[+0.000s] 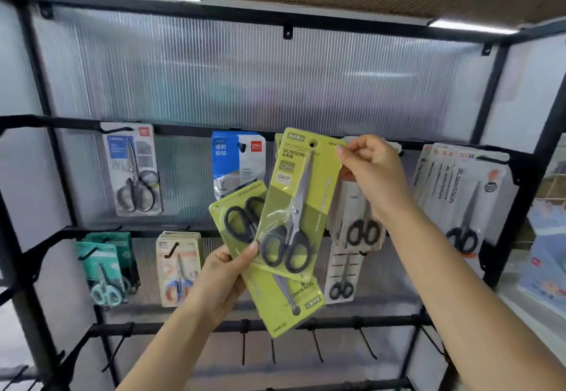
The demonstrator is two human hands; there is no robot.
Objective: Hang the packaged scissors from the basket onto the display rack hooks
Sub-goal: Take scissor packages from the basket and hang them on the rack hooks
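Note:
My right hand (369, 170) pinches the top right corner of an upright yellow-green scissors pack (301, 194) with black handles. Its hang hole lies level with the top rail of the black display rack (183, 128). My left hand (225, 271) grips a second yellow-green pack (272, 295), upside down and tilted, partly behind the first. Another yellow-green pack edge shows behind the raised one on the rail. The basket is out of view.
Hung packs fill other hooks: a grey pair (133, 170) at left, a blue-white pack (237, 161), white packs (459, 188) at right, teal (105, 268) and orange (177, 268) packs lower. Several bare hooks (315, 346) jut from the bottom rail. A shelf with boxes (545, 265) stands right.

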